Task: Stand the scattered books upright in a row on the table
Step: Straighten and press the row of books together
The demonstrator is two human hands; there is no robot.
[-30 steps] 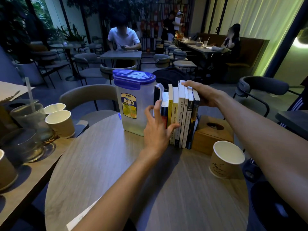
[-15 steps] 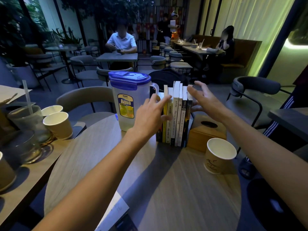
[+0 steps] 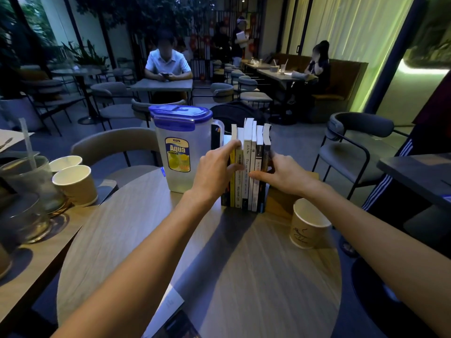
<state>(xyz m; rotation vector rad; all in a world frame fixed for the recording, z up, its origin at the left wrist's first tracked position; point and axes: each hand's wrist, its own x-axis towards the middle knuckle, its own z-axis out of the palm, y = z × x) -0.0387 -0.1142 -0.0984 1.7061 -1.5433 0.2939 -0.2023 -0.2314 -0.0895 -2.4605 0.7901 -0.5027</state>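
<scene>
Here the left hand [image 3: 217, 167] and right hand [image 3: 285, 178] are pressing, fingers extended and clasping nothing, against the books [image 3: 251, 164]. These are standing upright in a row at the frame's centre on the surface [image 3: 219, 259], between pitcher [image 3: 180, 147] and wooden box [image 3: 278, 203]. The person is seemingly squaring the row; the next move is calling for a gentle release.

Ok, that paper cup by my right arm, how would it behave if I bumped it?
Probably tips or slides easily: the paper cup looks empty, so light, and narrows toward its base. Its thin paper wall would likely crush under a firm grip.
</scene>
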